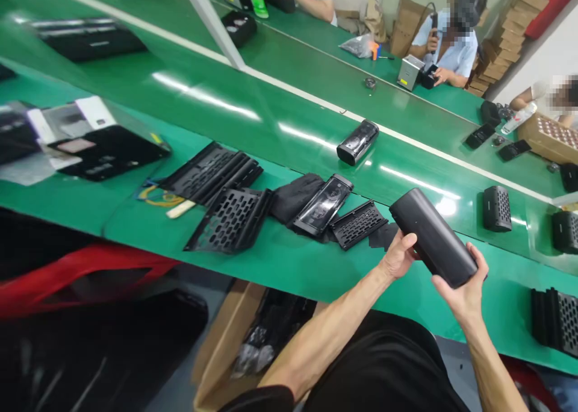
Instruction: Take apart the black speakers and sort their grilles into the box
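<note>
A smooth black speaker housing [433, 237] is held up between my two hands, tilted, over the front edge of the green bench. My left hand [401, 254] grips its left end, thumb on the near side. Around its lower right end my right hand [465, 282] is closed. To the left of the housing lies a perforated black grille panel [360, 224]. A glossy black speaker body [324, 204] with mesh circles rests beyond it on dark cloth [293, 198]. Further left are another slotted grille [230, 219] and a black shell panel [203, 171].
A green conveyor belt [289, 108] runs behind the bench, carrying a black speaker [358, 142] and several more units. A metal post [212, 23] rises at the back. An open cardboard box [221, 346] stands under the bench. Several co-workers sit across the belt.
</note>
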`<state>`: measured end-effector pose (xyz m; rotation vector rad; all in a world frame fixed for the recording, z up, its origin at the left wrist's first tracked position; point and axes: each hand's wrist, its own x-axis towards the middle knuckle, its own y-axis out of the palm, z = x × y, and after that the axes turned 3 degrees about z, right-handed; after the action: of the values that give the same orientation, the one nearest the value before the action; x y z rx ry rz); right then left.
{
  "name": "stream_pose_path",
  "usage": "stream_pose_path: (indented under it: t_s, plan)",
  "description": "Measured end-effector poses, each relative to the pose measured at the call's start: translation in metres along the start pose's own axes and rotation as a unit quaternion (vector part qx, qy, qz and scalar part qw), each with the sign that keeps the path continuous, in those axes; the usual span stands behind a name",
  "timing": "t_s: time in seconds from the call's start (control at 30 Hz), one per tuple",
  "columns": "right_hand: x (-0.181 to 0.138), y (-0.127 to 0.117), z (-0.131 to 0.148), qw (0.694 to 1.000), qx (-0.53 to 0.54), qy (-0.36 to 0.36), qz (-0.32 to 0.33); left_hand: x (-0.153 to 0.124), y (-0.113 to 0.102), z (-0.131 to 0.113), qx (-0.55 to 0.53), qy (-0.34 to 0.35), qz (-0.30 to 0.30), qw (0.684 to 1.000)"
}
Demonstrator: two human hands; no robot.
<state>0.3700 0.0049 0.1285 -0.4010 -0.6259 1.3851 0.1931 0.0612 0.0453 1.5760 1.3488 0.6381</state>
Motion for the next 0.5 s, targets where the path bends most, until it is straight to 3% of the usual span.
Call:
stream_pose_path:
  t_s: [0.07, 0.13, 0.2, 0.33, 0.4, 0.5]
  plan:
    - [0.0, 0.006, -0.004, 0.999, 0.01, 0.006, -0.039, 0.004, -0.002, -0.011, 0.03, -0.024, 0.004, 0.999]
    - [0.004, -0.002, -0.006, 0.999, 0.03, 0.029, -0.027, 0.008, -0.007, -0.034, 0.087, -0.032, 0.006, 0.996]
    - [0.004, -0.017, -0.008, 0.997, 0.054, 0.049, -0.001, 0.01, -0.01, -0.066, 0.177, 0.004, 0.012, 0.984]
    - [-0.001, -0.035, -0.013, 0.989, 0.111, 0.073, 0.061, 0.014, -0.007, -0.117, 0.361, 0.026, 0.121, 0.924]
    - [0.002, -0.039, -0.015, 0.986, 0.121, 0.084, 0.074, 0.014, -0.005, -0.122, 0.39, 0.026, 0.142, 0.91]
    - [0.011, -0.049, -0.016, 0.982, 0.109, 0.108, 0.112, 0.011, -0.008, -0.103, 0.349, 0.046, 0.099, 0.931]
